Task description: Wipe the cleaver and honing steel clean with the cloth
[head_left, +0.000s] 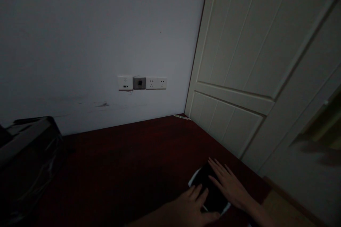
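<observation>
A flat black item with white edges [209,184] lies on the dark red tabletop [149,149], near the right front; the dim light hides what kind of thing it is. On its near left side rests my left hand [193,204], fingers apart and touching the black surface. My right hand [230,184] lies along its right side with the fingers stretched out. Neither hand is wrapped around anything.
A bulky dark bag-like object [29,163] stands at the left. The white wall [106,35] behind carries a row of sockets [151,83]. A cream panelled door [239,42] borders the right side. A small printed strip [182,117] lies in the back corner.
</observation>
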### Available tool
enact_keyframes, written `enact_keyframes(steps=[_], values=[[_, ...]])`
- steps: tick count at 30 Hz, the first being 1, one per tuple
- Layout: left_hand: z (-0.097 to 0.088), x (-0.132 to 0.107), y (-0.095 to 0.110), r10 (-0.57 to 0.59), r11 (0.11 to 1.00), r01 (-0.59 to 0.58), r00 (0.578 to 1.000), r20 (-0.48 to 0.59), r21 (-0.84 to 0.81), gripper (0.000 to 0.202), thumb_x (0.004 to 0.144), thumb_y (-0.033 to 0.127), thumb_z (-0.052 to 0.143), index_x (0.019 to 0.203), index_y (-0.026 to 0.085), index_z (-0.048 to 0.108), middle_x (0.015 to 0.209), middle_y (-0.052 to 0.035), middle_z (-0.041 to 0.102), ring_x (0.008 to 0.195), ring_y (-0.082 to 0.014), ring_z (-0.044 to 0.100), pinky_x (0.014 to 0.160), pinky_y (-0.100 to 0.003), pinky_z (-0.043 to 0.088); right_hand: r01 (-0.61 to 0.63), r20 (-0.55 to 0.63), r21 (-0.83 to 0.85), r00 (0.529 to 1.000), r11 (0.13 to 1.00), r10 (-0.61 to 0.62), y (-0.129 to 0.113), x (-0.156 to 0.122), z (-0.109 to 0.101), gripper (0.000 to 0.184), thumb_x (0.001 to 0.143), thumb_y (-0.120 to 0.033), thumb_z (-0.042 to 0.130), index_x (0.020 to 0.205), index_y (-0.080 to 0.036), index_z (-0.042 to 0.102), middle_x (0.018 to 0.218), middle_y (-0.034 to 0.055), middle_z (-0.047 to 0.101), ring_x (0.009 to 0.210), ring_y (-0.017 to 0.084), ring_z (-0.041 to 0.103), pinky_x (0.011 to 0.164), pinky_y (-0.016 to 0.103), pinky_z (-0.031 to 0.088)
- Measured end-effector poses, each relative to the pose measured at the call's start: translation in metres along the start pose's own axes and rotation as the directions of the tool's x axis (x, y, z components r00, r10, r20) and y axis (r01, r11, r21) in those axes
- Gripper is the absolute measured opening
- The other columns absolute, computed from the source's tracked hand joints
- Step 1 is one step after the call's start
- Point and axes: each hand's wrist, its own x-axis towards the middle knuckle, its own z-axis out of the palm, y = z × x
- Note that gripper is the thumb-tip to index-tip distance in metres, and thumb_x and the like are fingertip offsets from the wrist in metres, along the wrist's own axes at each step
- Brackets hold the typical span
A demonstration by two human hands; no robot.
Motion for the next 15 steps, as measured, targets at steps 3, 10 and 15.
enact_keyframes(steps=[3, 10, 15], values=[[-0.017, 0.0, -0.002, 0.022, 0.981, -0.001, 0.994, 0.107, -0.194, 0.048, 0.087, 0.045, 0.037, 0.132, 0.029, 0.038, 0.147, -0.0129, 0.007, 0.131, -0.0355, 0.008, 0.101, -0.052, 0.023, -0.036, 0.025, 0.029, 0.999, 0.999, 0.036, 0.006, 0.001, 0.005, 0.057, 0.086, -0.052, 0.03, 0.138, -0.028, 0.021, 0.143, 0.0022, 0.028, 0.133, 0.022, 0.02, 0.107, 0.05, 0.019], [-0.081, -0.009, 0.008, -0.023, 0.949, 0.019, 1.0, -0.009, -0.316, 0.043, 0.087, 0.04, 0.042, 0.123, 0.019, 0.051, 0.144, -0.0145, 0.022, 0.133, -0.025, 0.011, 0.107, -0.041, 0.016, -0.072, -0.171, 0.206, 0.979, 0.976, 0.108, -0.011, 0.022, -0.022, 0.056, 0.088, -0.048, 0.026, 0.138, -0.023, 0.024, 0.146, 0.0065, 0.023, 0.133, 0.021, 0.02, 0.108, 0.049, 0.017], [-0.142, -0.059, 0.038, -0.182, 0.978, 0.165, 0.974, -0.133, -0.129, 0.045, 0.085, 0.032, 0.048, 0.127, 0.018, 0.044, 0.145, -0.0156, 0.016, 0.133, -0.0267, 0.014, 0.103, -0.042, 0.029, 0.147, -0.321, 0.28, 0.946, 0.949, -0.052, -0.081, 0.06, -0.051, 0.055, 0.089, -0.043, 0.032, 0.139, -0.026, 0.018, 0.15, 0.0029, 0.007, 0.135, 0.021, 0.013, 0.109, 0.046, 0.015]])
